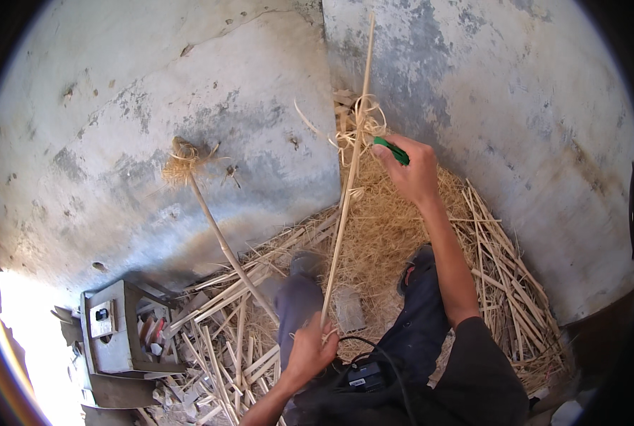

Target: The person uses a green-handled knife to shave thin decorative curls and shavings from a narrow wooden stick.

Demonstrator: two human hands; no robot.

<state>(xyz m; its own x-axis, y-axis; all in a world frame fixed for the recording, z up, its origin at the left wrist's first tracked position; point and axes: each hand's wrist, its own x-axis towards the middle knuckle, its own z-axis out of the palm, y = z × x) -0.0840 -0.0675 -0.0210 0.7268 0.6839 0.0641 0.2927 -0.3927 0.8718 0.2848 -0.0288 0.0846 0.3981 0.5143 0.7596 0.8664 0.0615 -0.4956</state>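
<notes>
A long pale wooden strip, which looks like split bamboo, runs upright from my lap toward the wall corner. Its lower end is gripped in my left hand, fingers closed around it. Higher up, my right hand is closed on a green-handled tool that reaches toward the strip; its working end is hidden among the curls. Thin curled shavings cling to the strip there, and a smaller curl sticks out lower down.
Fine shavings heap in the corner between my legs. Split strips lie in piles at right and left. A stick with a fibrous head leans on the left wall. A grey wooden stool lies on its side at lower left.
</notes>
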